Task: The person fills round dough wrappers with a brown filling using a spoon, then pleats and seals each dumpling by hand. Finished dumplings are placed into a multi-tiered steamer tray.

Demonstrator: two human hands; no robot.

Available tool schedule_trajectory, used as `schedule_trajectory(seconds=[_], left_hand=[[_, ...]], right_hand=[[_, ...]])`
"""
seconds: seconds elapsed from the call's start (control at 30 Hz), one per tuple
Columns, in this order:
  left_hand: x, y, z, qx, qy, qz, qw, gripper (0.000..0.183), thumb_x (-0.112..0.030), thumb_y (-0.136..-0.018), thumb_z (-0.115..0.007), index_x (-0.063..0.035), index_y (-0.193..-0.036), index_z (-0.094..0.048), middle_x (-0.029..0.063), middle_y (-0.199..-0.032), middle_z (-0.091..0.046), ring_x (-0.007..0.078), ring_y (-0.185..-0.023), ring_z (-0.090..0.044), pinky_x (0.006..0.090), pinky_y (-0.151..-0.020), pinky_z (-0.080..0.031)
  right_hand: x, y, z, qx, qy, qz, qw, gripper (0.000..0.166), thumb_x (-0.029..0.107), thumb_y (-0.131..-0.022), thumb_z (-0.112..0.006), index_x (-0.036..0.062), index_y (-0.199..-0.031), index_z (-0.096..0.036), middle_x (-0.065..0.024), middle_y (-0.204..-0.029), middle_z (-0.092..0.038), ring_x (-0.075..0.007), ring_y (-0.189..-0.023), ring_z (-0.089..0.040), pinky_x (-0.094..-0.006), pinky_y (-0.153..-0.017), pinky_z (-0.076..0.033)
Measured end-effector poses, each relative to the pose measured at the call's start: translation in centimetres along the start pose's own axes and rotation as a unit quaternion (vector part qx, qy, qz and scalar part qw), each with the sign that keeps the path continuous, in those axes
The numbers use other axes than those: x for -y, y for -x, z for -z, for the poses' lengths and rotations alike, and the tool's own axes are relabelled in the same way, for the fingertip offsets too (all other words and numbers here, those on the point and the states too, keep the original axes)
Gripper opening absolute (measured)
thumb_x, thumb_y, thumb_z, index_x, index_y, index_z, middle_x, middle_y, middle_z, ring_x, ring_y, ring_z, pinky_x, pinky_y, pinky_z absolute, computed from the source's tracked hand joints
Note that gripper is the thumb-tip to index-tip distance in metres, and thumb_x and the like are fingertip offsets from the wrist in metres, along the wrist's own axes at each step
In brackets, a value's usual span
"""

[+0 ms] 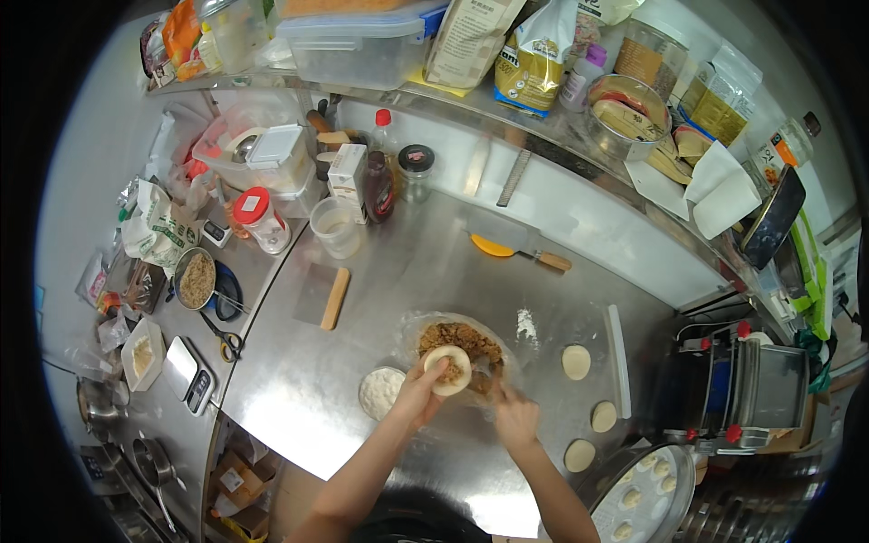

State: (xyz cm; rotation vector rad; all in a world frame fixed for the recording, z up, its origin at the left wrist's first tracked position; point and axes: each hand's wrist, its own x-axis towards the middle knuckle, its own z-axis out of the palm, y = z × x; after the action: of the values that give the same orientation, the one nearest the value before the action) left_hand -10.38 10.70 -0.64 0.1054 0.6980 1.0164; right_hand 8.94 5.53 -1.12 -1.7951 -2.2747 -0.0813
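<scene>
My left hand (417,397) holds a round dough wrapper (460,356), its thumb pressed on a little brown filling (451,375) in the middle. Just behind the wrapper, a heap of brown crumbly filling (456,335) lies on a clear plastic sheet or bag (410,332). At the heap's right front edge is my right hand (517,415), blurred, with its fingers pointing at the filling; whether it grips a thin tool is unclear. A bowl of white flour (380,392) stands left of my left hand. Flat dough rounds (576,362) lie to the right.
A white rolling pin (618,360) lies beyond the dough rounds. At lower right, a round tray (611,506) carries several shaped dough pieces. A bench scraper (334,298) lies left, a wood-handled spatula (553,260) behind. Scissors (229,345) and a digital scale (190,377) are farther left.
</scene>
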Motion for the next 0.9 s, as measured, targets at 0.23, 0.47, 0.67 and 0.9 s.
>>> schedule_trajectory(seconds=[0.23,0.47,0.67,0.9], left_hand=[[-0.5,0.6,-0.6,0.006,-0.035,-0.027,0.999,0.027,-0.009,-0.094,-0.056,0.0008,-0.119,-0.051,0.0149,-0.114,-0.061,0.0293,-0.106,-0.063,0.0378,-0.091,-0.054],[0.1,-0.7,-0.7,-0.05,-0.043,-0.033,0.997,0.026,-0.009,-0.095,-0.053,0.0019,-0.119,-0.051,0.0163,-0.112,-0.061,0.0314,-0.104,-0.063,0.0394,-0.088,-0.056],[-0.1,-1.4,0.0,-0.039,-0.022,-0.047,0.998,0.029,-0.012,-0.095,-0.055,0.0023,-0.119,-0.05,0.0186,-0.117,-0.058,0.0366,-0.111,-0.059,0.0404,-0.09,-0.055],[-1.1,0.2,-0.2,0.04,0.003,0.002,0.999,0.038,-0.008,-0.094,-0.052,0.0026,-0.129,-0.042,0.0201,-0.121,-0.056,0.0342,-0.115,-0.057,0.0433,-0.096,-0.051]], right_hand=[[-1.7,1.4,-1.7,-0.004,-0.034,-0.035,0.999,0.042,0.001,-0.069,-0.061,0.0069,-0.11,-0.066,-0.0067,-0.072,-0.056,-0.0248,-0.065,-0.061,-0.0355,-0.056,-0.051],[0.3,1.4,1.0,-0.081,-0.121,-0.111,0.983,0.045,-0.005,-0.066,-0.061,0.0098,-0.109,-0.067,-0.0062,-0.075,-0.058,-0.0247,-0.068,-0.061,-0.0374,-0.057,-0.051],[0.7,1.8,1.6,-0.055,-0.095,-0.108,0.988,0.041,-0.005,-0.065,-0.061,0.0073,-0.104,-0.068,-0.006,-0.078,-0.058,-0.0242,-0.069,-0.061,-0.0363,-0.056,-0.05],[-1.8,0.1,-1.7,-0.078,-0.053,-0.015,0.995,0.03,-0.001,-0.072,-0.063,0.0042,-0.102,-0.064,-0.0072,-0.082,-0.057,-0.0247,-0.067,-0.057,-0.036,-0.057,-0.049]])
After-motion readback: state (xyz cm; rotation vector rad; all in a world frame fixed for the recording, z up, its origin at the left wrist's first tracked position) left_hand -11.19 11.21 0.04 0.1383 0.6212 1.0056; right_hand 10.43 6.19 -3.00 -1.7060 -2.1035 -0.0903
